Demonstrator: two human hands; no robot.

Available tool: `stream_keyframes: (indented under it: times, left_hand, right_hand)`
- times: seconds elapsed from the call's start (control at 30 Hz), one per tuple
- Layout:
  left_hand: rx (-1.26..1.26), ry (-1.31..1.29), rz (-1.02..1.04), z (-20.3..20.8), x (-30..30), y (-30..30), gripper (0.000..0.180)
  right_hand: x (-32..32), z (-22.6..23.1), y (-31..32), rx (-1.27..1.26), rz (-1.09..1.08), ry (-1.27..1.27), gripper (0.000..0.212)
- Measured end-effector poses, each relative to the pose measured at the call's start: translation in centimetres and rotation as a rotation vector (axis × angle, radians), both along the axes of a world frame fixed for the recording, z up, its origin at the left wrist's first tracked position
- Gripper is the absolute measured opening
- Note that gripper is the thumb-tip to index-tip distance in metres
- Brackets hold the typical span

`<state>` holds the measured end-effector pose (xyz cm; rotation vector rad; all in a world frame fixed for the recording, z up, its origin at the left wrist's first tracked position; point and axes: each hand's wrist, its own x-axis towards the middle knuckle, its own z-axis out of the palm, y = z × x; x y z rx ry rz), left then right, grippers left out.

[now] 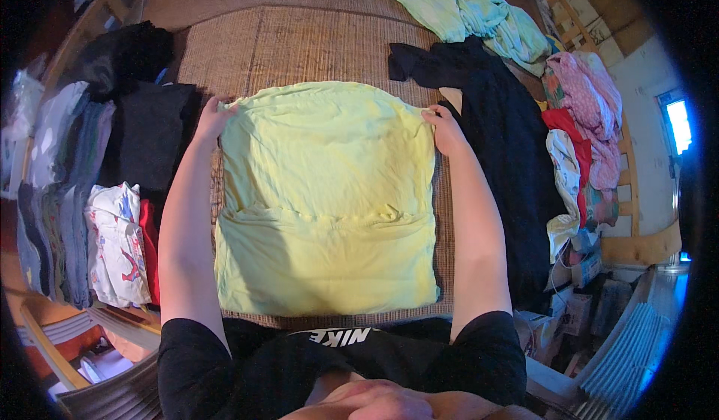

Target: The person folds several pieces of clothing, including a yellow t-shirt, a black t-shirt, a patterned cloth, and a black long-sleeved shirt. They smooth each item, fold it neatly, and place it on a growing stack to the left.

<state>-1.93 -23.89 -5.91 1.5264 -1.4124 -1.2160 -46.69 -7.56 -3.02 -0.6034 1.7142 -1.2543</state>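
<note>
A pale yellow-green cloth garment (329,158) lies spread on the woven mat in front of me, with a gathered seam or fold line running across its lower half. My left hand (213,120) pinches its far left corner. At the far right corner my right hand (445,128) grips the fabric between thumb and fingers. The far edge bows upward between the two hands. Wrinkles cross the middle of the cloth, and a shadow falls over its lower left. Which kind of garment it is, I cannot tell.
Folded dark clothes (153,128) and a stack of folded garments (64,195) line the left side. A black garment (502,158) lies close on the right. Beyond are a crumpled light green cloth (472,12) and a pink cloth (588,94). The woven mat (299,46) extends behind.
</note>
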Motion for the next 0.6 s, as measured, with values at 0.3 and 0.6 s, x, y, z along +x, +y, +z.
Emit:
stream_keyframes:
  times: [0.3, 0.6]
  left_hand:
    - [-0.544, -0.647, -0.031, -0.8, -0.4, -0.8, 0.017]
    - [-0.630, -0.741, -0.082, -1.2, -0.6, 0.0, 0.034]
  right_hand:
    - [0.7, -4.0, 0.4, -0.144, 0.117, 1.360, 0.010]
    - [0.7, -5.2, 1.0, -0.360, 0.127, 1.402, 0.023]
